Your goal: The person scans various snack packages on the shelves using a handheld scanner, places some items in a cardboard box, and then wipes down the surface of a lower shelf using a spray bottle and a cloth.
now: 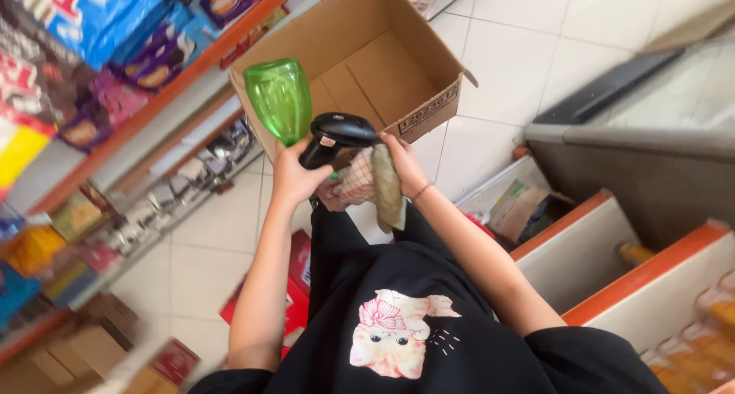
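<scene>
green translucent plastic bottle [279, 99] is gripped near its lower end by the left hand [293, 176], fingers wrapped around it, so that it is held tilted above the white tiled floor [528, 49], just in front of the open brown cardboard box [367, 65]. a black handheld barcode scanner [334, 136] is seen between the two hands, touching the left one; which hand carries it cannot be told. a checked pink-and-white cloth with an olive fold [369, 187] is clutched by the right hand [403, 164], fingers closed over it. nearer, a black shirt with a pink cat print [398, 333] is seen. a red carton [297, 287] lies on the floor below. farther left, orange-edged shelves of blue and purple snack packets [153, 49] are seen.
</scene>
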